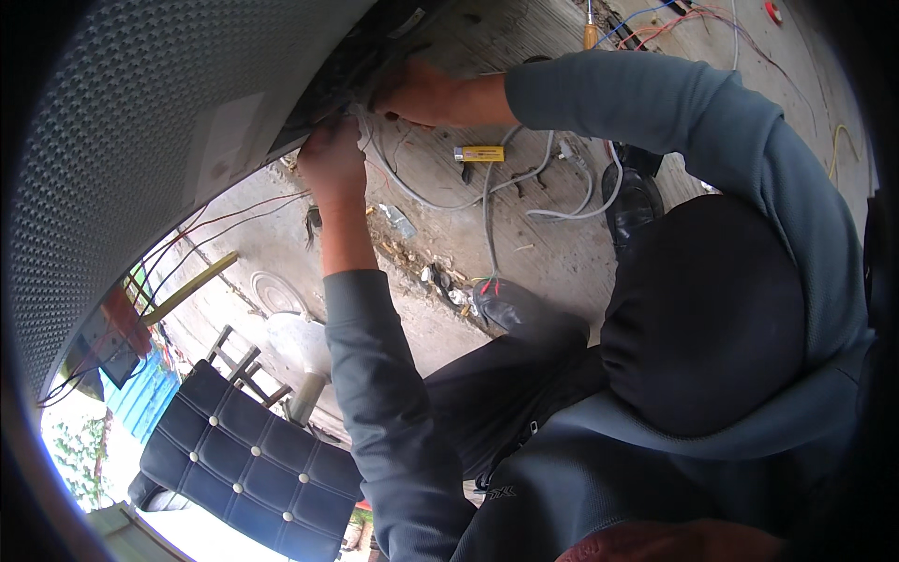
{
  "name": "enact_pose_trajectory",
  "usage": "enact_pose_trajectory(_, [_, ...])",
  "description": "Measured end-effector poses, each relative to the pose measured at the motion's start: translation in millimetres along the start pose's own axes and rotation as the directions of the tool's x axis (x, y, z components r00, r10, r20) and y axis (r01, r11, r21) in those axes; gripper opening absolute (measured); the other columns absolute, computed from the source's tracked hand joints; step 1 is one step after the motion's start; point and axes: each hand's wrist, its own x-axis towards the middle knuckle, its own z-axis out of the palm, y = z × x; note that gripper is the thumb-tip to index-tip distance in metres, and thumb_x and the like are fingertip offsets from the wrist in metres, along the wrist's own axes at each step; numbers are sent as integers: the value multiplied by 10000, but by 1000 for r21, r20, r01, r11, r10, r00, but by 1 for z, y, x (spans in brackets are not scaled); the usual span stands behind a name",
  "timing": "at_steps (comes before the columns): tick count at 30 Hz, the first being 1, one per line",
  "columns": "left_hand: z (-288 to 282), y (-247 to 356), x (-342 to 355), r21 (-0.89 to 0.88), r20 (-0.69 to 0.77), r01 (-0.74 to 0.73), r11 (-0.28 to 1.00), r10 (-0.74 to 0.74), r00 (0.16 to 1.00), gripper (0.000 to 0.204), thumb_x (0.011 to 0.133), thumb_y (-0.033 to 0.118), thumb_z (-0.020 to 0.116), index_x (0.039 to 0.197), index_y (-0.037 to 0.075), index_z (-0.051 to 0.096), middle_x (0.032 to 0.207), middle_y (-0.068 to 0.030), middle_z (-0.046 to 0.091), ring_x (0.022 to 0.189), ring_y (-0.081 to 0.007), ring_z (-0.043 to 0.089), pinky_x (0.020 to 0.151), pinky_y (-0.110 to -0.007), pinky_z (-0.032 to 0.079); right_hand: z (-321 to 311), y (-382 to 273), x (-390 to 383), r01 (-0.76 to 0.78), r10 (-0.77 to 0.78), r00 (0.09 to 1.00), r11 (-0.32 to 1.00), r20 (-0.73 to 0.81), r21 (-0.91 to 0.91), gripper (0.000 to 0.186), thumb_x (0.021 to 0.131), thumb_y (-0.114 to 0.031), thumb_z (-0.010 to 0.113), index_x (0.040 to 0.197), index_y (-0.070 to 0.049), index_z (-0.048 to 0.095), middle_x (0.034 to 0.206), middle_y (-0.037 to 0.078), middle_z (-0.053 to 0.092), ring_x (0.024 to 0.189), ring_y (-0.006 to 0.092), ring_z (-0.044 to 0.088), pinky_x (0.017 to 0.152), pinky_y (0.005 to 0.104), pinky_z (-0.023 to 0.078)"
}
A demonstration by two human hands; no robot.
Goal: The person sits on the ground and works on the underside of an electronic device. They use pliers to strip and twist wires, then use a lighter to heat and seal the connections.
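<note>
Both of my hands are close together at the dark lower edge of a large panel (187, 103) with a studded grey surface. My left hand (334, 161) is blurred, its fingers bent and pressed together beside a small whitish piece (360, 120). Just right of it, my right hand (417, 94) reaches in with curled fingers, their tips partly lost in shadow. What either hand grips is hidden. A grey cable (421, 200) runs from near the hands, loops across the ground and has thin coloured wire ends by my shoe (506, 302).
A small yellow tube or box (479, 154) lies beside the cable. Farther off are a wooden-handled tool (590, 36), loose coloured wires (655, 28) and a red ring (773, 12). A black tufted seat (248, 464) stands lower left, near red and blue wires (234, 217) hanging by the panel.
</note>
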Motion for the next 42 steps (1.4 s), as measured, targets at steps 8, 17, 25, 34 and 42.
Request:
enact_pose_trajectory(8, [-3,6,-5,14,38,-16,1000,15,999,205,844,143,646,948,-10,735,734,-14,670,652,-112,550,632,-308,470,3,8,4,-95,93,995,980,24,174,206,868,-230,669,854,-25,667,699,43,603,559,153,554,507,339,467])
enact_pose_trajectory(17, [-11,-10,-9,323,77,-346,881,340,937,195,880,78,630,1018,11,750,792,-30,697,623,-66,568,520,-244,439,1,-17,10,506,-553,831,711,56,-487,274,902,-252,613,1034,-30,703,855,197,702,805,319,699,763,408,552])
enact_pose_trajectory(25, [-12,54,-29,-290,142,279,916,-247,959,276,909,76,628,1174,40,698,836,-53,678,460,-78,416,427,-248,326,8,-2,5,538,-568,819,705,86,-463,268,908,-226,563,1055,-51,703,838,193,706,821,334,706,753,424,562])
enact_pose_trajectory(34, [-11,50,-16,-400,148,431,809,-407,901,226,941,184,636,1130,67,673,878,-36,629,574,-100,450,446,-235,330,-1,19,1,277,-411,903,780,-126,-561,281,837,-260,563,954,-59,721,840,207,699,789,384,688,731,465,555])
enact_pose_trajectory(42, [-13,43,-6,-406,170,450,795,-418,892,197,938,220,648,1077,82,657,868,-21,614,613,-106,461,463,-250,345,13,10,7,310,-363,924,897,-123,-316,320,905,-347,593,1010,-84,743,833,180,715,762,289,704,754,412,550])
